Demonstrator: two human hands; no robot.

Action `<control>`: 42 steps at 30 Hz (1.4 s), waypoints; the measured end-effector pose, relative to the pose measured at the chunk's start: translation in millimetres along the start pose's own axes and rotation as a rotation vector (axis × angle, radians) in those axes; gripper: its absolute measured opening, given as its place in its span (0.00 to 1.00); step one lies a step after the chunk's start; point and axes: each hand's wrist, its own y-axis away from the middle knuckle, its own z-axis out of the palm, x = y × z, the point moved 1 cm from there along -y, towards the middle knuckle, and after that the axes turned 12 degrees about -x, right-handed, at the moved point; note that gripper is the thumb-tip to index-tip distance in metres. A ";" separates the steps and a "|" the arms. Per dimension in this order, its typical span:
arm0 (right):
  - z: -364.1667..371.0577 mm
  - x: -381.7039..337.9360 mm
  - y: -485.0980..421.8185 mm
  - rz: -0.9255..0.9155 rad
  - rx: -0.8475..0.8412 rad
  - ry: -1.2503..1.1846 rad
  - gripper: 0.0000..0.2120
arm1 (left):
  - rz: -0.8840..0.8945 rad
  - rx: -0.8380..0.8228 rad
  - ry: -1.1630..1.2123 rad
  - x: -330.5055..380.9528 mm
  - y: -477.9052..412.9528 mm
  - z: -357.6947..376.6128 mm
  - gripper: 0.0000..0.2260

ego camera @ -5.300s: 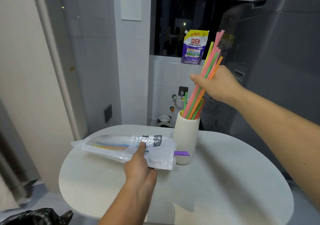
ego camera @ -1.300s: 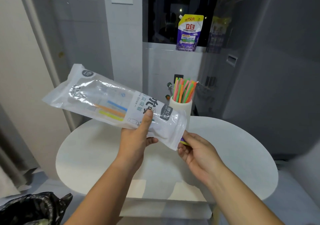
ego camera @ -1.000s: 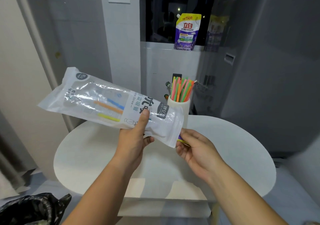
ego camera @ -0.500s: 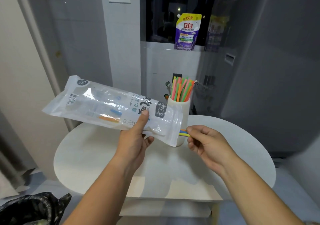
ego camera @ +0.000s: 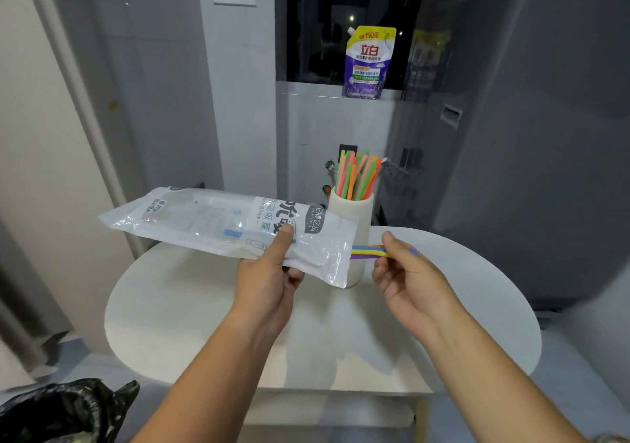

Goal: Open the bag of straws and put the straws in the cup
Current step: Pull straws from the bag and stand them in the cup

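Observation:
My left hand (ego camera: 269,282) holds the clear and white straw bag (ego camera: 218,224) nearly level above the table, thumb on top near its open right end. My right hand (ego camera: 405,272) pinches a few straws (ego camera: 368,252), yellow, purple and blue, that stick out of the bag's mouth. Part of their length is still inside the bag. Behind the bag stands the white ribbed cup (ego camera: 361,214) on the table, holding several orange, pink and green straws (ego camera: 358,178) upright.
The round white table (ego camera: 460,306) lies under both hands. A purple detergent pouch (ego camera: 368,64) stands on the ledge behind. A grey appliance (ego camera: 528,135) fills the right side. A black rubbish bag (ego camera: 64,412) sits at the lower left.
My right hand has pulled the last straws farther right out of the bag's mouth. The bag has tipped down from a raised slant to almost level.

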 end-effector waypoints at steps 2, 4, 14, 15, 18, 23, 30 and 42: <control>5.5 5.0 0.6 -0.001 -0.029 -0.138 0.11 | 0.003 0.028 0.020 -0.6 0.2 1.0 0.05; 11.5 12.5 1.2 -0.002 -0.079 -0.191 0.12 | 0.007 0.044 0.034 -1.5 0.3 1.8 0.04; 19.7 21.5 -2.9 -0.187 -0.001 0.142 0.08 | -0.040 0.087 0.150 -4.1 0.4 -1.8 0.07; 19.4 18.7 -3.4 -0.208 0.011 0.161 0.08 | -0.047 0.098 0.170 -3.9 -0.6 -3.6 0.09; 17.3 8.1 -5.8 -0.281 0.027 0.270 0.09 | -0.077 0.112 0.237 -2.4 -2.3 -6.5 0.09; 14.9 -27.0 -5.4 -0.430 0.055 0.549 0.12 | -0.113 0.144 0.324 1.6 -5.3 -12.1 0.03; 23.1 -86.4 0.8 -0.617 0.096 0.755 0.12 | -0.091 0.208 0.350 4.6 -7.7 -14.6 0.02; 59.0 -144.2 18.0 -0.847 0.134 1.093 0.11 | -0.088 0.201 0.309 -1.7 -6.2 -13.0 0.02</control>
